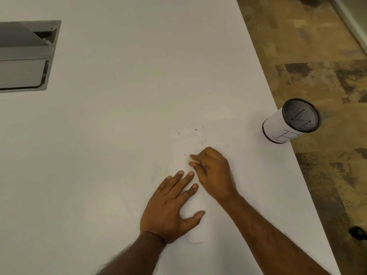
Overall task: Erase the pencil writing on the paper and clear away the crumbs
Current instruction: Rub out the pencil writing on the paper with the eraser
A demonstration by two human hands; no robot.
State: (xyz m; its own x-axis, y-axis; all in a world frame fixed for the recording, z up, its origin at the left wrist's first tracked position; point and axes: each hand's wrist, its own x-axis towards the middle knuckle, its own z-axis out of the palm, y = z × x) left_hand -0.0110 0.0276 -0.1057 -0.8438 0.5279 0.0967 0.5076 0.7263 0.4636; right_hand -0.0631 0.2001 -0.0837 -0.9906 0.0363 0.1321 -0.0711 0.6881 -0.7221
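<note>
With left hand (170,207) flat open on paper (238,175) and right hand (212,171) curled, contents indiscernible, erase faint far writing (223,146), then sweep crumbs (195,129).

A mesh cup (301,116) stands to the right of the paper (218,133). It is wrapped in a white sleeve (275,124). On the side of the sleeve facing the viewer is one large hand-drawn mark (286,135) in thin dark lines. It looks like a capital R, but part of it curves out of view, so this is uncertain. Near the far edge of the paper are a few faint pencil traces (202,143), too pale and small to read.
</note>
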